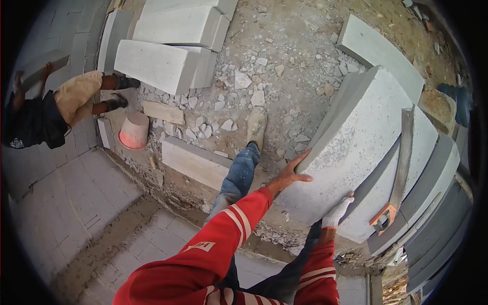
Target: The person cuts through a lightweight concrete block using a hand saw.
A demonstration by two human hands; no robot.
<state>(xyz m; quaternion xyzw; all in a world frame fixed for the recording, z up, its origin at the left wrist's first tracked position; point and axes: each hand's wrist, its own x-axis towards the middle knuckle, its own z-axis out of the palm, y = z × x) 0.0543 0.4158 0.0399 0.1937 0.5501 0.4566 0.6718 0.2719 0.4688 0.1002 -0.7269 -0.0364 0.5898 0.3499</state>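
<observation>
Block [345, 147] touched by 2 hands [290, 176] [337, 211].

The scene was viewed from the wearer's head, with the camera aimed forward and steeply down at the ground [239, 46]. The left hand [291, 174] and right hand [338, 211] were seen from above, fairly near; the bucket [134, 130] was taken in from farther off, within a wide, round field.

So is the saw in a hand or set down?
Set down: the saw lies on blocks, while left hand and gloved right hand are at the large block.
</observation>
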